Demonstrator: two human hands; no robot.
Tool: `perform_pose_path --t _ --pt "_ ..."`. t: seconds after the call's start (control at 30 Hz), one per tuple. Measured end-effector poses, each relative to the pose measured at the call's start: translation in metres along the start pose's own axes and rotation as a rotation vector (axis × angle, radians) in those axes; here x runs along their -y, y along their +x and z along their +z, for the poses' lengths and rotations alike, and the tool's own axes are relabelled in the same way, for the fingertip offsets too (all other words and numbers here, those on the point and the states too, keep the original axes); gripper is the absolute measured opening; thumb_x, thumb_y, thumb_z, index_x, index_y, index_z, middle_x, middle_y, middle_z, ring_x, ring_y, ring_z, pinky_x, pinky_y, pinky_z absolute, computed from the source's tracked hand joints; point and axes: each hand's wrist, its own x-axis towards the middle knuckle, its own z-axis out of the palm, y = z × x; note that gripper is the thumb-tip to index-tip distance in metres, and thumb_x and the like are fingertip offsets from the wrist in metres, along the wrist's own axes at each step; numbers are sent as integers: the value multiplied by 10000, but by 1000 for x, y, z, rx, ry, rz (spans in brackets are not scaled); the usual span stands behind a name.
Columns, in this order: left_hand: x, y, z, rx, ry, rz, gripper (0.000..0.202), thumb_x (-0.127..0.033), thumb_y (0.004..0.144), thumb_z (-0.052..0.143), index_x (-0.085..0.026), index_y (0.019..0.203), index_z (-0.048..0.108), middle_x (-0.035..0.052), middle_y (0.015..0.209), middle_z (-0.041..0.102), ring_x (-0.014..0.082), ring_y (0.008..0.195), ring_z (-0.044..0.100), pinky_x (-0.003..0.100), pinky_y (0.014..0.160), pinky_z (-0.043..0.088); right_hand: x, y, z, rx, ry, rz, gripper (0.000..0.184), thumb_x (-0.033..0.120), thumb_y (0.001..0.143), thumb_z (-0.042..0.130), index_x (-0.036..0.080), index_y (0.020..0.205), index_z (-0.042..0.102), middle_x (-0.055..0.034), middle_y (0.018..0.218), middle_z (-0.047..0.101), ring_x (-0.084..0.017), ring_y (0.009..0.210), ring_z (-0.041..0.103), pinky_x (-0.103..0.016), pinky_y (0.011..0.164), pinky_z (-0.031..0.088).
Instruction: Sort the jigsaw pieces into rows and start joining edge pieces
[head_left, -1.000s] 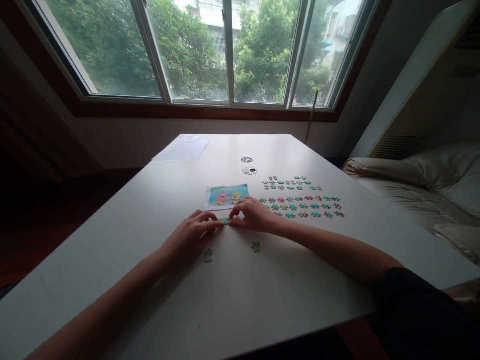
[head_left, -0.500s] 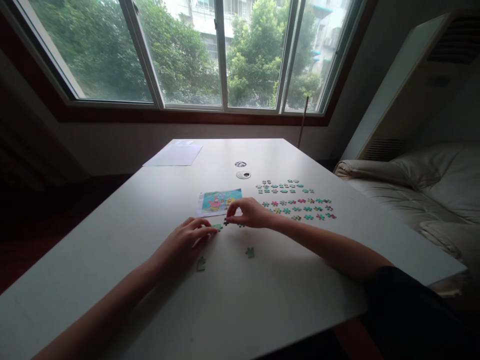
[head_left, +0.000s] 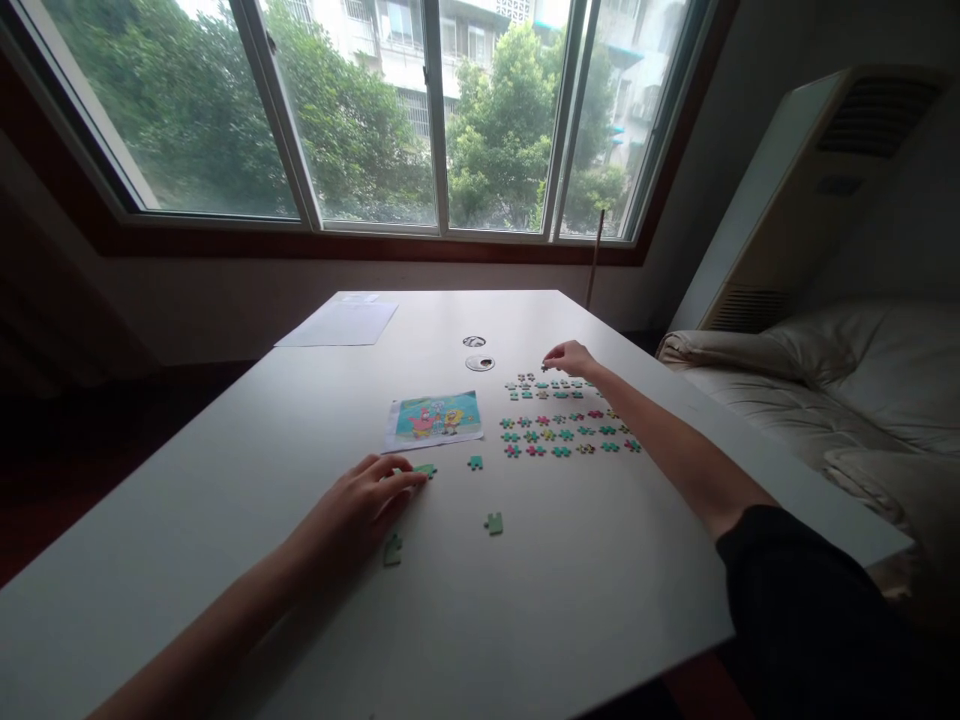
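My left hand (head_left: 375, 490) rests on the near left part of the table, its curved fingertips holding down a green puzzle piece (head_left: 427, 470). Fingers cover part of that piece, so I cannot tell whether it is joined to another. Farther off, my right hand (head_left: 570, 358) pinches a small dark puzzle piece (head_left: 544, 368) just above the far rows of loose puzzle pieces (head_left: 561, 452). A teal puzzle piece (head_left: 475, 463) lies alone below the picture sheet (head_left: 439, 415). Two green edge pieces lie nearer me, one puzzle piece (head_left: 493, 523) centrally and another puzzle piece (head_left: 392, 550) beside my left wrist.
The white table (head_left: 562, 610) reaches toward the window. On it, two round discs (head_left: 480, 363) lie beyond the picture sheet, and white paper (head_left: 337, 325) lies at the far left corner. A pale sofa (head_left: 795, 390) stands along the right side.
My right hand has moved from beside my left hand to the far right rows, carrying the small dark piece. My left hand stays at the green piece. The view has tilted slightly.
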Motion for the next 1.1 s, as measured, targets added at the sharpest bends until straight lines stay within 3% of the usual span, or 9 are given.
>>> perform_pose_path --t 0.2,0.4,0.63,0.9,1.1 --pt "3 1 3 -6 16 2 306 -234 864 377 -247 1072 601 78 1038 583 209 912 526 333 738 482 -10 15 15 38 -84 -10 186 247 684 625 161 829 703 -40 829 688 -122 761 601 -168 648 431" --pt "1 1 1 7 28 -3 308 -220 869 370 -244 1085 589 78 1054 575 210 928 521 338 753 474 -15 18 24 31 -144 -19 197 251 710 601 152 846 702 -45 747 687 -124 700 606 -185 650 425" --pt "2 1 1 6 29 6 304 -226 865 385 -258 1089 588 70 1056 574 202 927 522 319 761 473 -19 17 28 -3 -173 -33 205 271 714 601 150 849 697 -55 819 685 -131 742 605 -181 648 420" --pt "2 1 1 -33 22 19 301 -225 857 393 -260 1072 600 68 1036 586 199 901 531 313 743 480 -20 13 26 -37 -178 -50 223 264 761 548 143 892 681 -59 865 678 -134 782 598 -185 678 411" --pt "3 1 3 11 31 10 312 -225 865 375 -251 1093 586 76 1062 572 205 927 526 323 762 476 -29 5 6 -53 -166 -73 246 310 775 525 156 895 674 -53 890 670 -144 809 590 -205 702 407"
